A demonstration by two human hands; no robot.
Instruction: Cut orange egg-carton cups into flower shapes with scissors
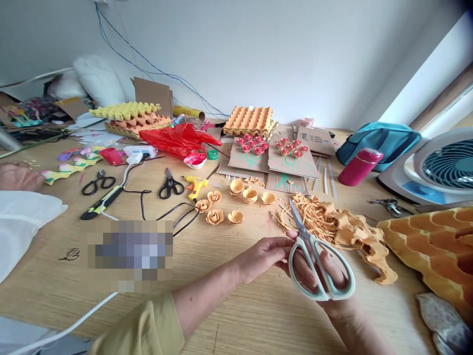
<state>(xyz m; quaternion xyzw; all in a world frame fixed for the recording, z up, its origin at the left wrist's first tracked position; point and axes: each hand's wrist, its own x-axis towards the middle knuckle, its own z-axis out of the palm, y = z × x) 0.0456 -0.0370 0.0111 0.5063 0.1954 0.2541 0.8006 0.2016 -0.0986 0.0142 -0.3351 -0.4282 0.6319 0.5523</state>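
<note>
White-handled scissors (322,268) point up and away above the wooden table, blades nearly together. My right hand (325,278) is behind the handles, its fingers through the loops. My left hand (268,256) is beside the scissors at their left, fingers bent toward the pivot; what its fingertips hold, if anything, is hidden. Beyond the blades lie a heap of thin orange carton strips (316,222) and a cut piece of egg carton (364,236). Several orange carton cups (250,196) and rolled carton roses (215,217) stand left of the blades.
A yellow glue gun (196,186), black scissors (171,185) and cardboard sheets with red flowers (291,160) lie farther back. Egg trays (436,246), a pink bottle (360,166) and a fan (443,162) are at the right. Another person's hand (20,176) rests at the far left.
</note>
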